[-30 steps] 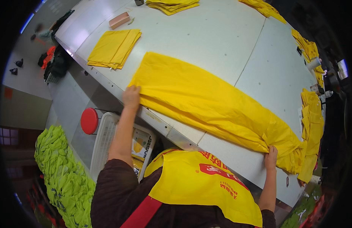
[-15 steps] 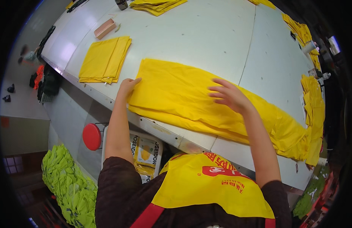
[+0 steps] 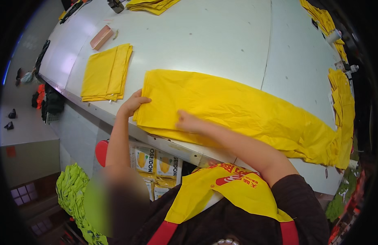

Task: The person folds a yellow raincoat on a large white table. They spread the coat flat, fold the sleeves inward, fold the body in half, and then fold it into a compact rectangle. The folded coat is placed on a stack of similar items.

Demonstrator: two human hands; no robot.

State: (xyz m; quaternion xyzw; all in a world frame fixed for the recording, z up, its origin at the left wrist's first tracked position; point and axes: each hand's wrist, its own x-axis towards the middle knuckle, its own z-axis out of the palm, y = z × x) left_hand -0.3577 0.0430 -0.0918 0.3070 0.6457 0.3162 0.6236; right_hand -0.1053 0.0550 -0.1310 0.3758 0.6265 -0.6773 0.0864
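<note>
A long yellow cloth (image 3: pixel 246 110) lies folded lengthwise across the white table (image 3: pixel 221 45), reaching from its near left to the far right edge. My left hand (image 3: pixel 134 104) grips the cloth's left end at the table's near edge. My right hand (image 3: pixel 188 121) lies flat on the cloth's near left part, fingers spread, blurred by motion. A folded stack of yellow cloth (image 3: pixel 106 72) sits to the left of the long cloth.
A pinkish block (image 3: pixel 101 36) lies beyond the folded stack. More yellow cloth is piled at the far edge (image 3: pixel 152 5) and along the right side (image 3: pixel 344 98). Below the table are printed cartons (image 3: pixel 158 163), a red round object (image 3: pixel 101 152) and a green heap (image 3: pixel 74 196).
My right hand left the cloth's right end, crossed to the middle, and now presses the left part. The cloth lies flatter. The view has shifted closer to the table.
</note>
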